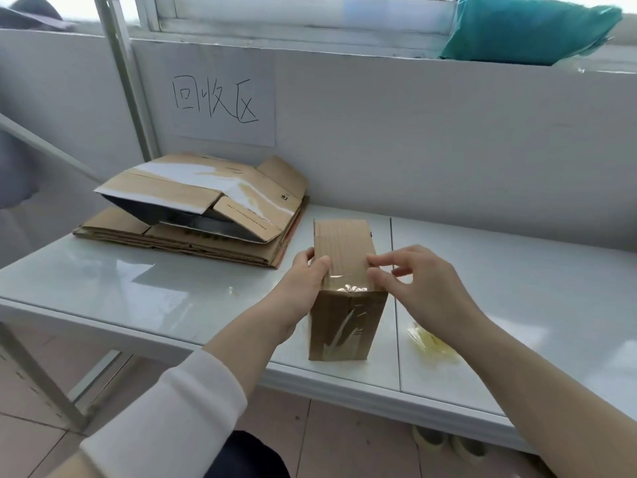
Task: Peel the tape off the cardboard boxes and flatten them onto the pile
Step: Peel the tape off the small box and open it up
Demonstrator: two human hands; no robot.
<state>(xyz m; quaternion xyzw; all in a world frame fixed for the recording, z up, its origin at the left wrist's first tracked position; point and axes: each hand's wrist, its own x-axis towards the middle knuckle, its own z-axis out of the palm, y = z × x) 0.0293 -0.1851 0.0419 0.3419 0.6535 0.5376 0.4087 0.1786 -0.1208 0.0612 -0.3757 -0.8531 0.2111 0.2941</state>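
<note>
A small brown cardboard box (344, 315) stands on the white table (138, 281) near its front edge, with clear tape (346, 282) across its top and front face. My left hand (303, 281) grips the box's left side, thumb on top. At the top right edge, my right hand (413, 281) has thumb and forefinger at the tape, seemingly pinching it. The pile of flattened cardboard (193, 236) lies at the back left, with a half-collapsed box (206, 198) on top.
A crumpled wad of peeled tape (431, 343) lies on the table right of the box. A paper sign (220, 105) hangs on the wall behind the pile. A teal cushion (527, 29) sits on the windowsill. Metal frame legs (41, 381) stand at the left.
</note>
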